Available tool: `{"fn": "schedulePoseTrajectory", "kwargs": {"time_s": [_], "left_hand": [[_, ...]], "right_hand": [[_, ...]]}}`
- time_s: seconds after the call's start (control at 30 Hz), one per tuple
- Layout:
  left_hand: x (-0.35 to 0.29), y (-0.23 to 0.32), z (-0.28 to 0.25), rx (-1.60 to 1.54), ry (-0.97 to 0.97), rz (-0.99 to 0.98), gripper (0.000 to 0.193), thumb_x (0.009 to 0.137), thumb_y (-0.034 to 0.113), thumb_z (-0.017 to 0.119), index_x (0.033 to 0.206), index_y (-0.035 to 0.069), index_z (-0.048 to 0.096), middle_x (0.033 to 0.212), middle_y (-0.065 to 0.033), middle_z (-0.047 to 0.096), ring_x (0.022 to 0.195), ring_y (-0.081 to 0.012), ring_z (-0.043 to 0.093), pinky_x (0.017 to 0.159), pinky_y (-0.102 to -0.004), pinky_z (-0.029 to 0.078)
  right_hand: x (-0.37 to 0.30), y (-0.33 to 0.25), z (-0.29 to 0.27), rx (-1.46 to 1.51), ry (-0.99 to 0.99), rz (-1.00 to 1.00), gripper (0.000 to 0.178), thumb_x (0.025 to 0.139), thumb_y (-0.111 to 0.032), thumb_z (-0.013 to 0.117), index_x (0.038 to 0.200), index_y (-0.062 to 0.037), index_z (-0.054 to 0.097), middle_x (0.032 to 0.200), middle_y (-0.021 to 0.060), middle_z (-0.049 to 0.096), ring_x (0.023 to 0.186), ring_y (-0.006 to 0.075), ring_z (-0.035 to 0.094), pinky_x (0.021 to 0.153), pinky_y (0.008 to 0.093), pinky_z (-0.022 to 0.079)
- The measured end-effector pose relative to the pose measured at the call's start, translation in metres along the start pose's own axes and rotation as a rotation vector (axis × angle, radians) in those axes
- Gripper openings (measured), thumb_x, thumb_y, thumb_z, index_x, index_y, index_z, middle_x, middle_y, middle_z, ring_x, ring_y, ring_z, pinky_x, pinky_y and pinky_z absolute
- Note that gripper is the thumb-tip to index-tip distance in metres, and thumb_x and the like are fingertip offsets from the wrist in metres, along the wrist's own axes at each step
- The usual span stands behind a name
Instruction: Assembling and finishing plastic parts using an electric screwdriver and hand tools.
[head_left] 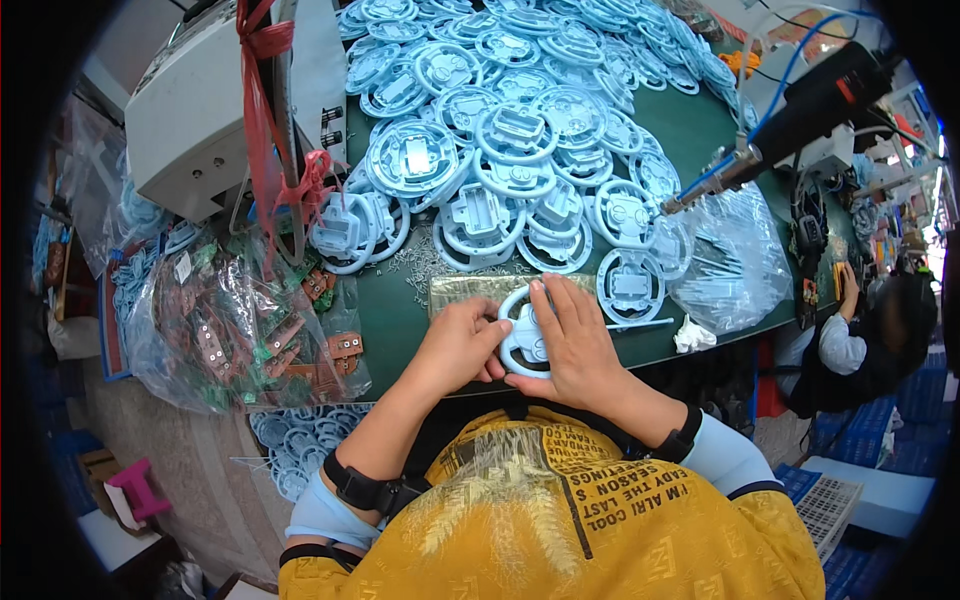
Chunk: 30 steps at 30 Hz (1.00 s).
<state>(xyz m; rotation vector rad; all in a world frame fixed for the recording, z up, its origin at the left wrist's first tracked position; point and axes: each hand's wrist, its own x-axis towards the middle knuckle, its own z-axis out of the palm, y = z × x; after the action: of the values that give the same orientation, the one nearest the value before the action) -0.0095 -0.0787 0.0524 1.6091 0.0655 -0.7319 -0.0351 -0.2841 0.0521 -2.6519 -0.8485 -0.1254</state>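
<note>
A light blue plastic toy steering wheel [521,345] is held between my two hands near the table's front edge. My left hand [462,345] pinches the wheel's left rim, its thumb on top and its fingers curled beneath. Across the wheel's right side lies my right hand [575,345], fingers extended over the rim and thumb at the near edge. My right hand hides much of that side. Just behind the hands is a flat, worn block [465,289]. To the right, a matching wheel part [631,286] rests by a thin pale blue stick [645,324].
Behind the hands spreads a large pile of similar wheel parts [415,160], with loose screws [412,268] beside it. A bag of circuit boards [220,330] sits left. An electric screwdriver [800,120] hangs right, above a bag of sticks [735,255]. Another person [865,345] works far right.
</note>
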Motion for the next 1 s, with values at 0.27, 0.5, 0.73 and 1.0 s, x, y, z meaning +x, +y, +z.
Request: {"fn": "schedulePoseTrajectory", "kwargs": {"time_s": [0.27, 0.5, 0.73, 1.0], "left_hand": [[0.003, 0.004, 0.003, 0.106, 0.08, 0.042, 0.022, 0.095, 0.012, 0.059, 0.105, -0.009, 0.057, 0.066, -0.0094, 0.064, 0.048, -0.0152, 0.063, 0.04, -0.027, 0.05], [-0.002, 0.006, -0.008, -0.038, -0.08, -0.015, 0.034, 0.095, 0.008, 0.06, 0.121, -0.009, 0.047, 0.076, -0.0116, 0.065, 0.056, -0.016, 0.065, 0.048, -0.0262, 0.053], [-0.001, 0.005, -0.007, 0.025, -0.136, 0.025, 0.047, 0.094, 0.006, 0.061, 0.132, -0.008, 0.039, 0.075, -0.0102, 0.064, 0.059, -0.0158, 0.066, 0.052, -0.0263, 0.054], [0.008, 0.013, 0.001, 0.098, 0.014, -0.03, 0.028, 0.101, 0.016, 0.05, 0.118, -0.007, 0.05, 0.072, -0.0103, 0.064, 0.049, -0.0156, 0.063, 0.042, -0.0255, 0.052]], "right_hand": [[0.0, 0.002, 0.005, -0.048, 0.015, -0.015, 0.104, 0.072, -0.056, 0.076, 0.146, 0.005, 0.034, 0.143, 0.0282, 0.038, 0.132, 0.0433, 0.038, 0.105, 0.0563, 0.032], [-0.001, -0.002, 0.006, -0.082, 0.005, 0.006, 0.105, 0.073, -0.059, 0.074, 0.145, 0.0052, 0.034, 0.143, 0.0282, 0.038, 0.132, 0.0432, 0.037, 0.104, 0.0575, 0.034], [-0.001, -0.002, 0.004, -0.088, 0.021, 0.011, 0.105, 0.071, -0.057, 0.076, 0.144, 0.0062, 0.035, 0.142, 0.0281, 0.038, 0.131, 0.0423, 0.039, 0.1, 0.06, 0.036], [0.002, -0.004, 0.006, -0.046, 0.037, 0.03, 0.103, 0.068, -0.055, 0.078, 0.14, 0.0077, 0.04, 0.139, 0.0273, 0.043, 0.13, 0.0408, 0.041, 0.099, 0.057, 0.037]]}}
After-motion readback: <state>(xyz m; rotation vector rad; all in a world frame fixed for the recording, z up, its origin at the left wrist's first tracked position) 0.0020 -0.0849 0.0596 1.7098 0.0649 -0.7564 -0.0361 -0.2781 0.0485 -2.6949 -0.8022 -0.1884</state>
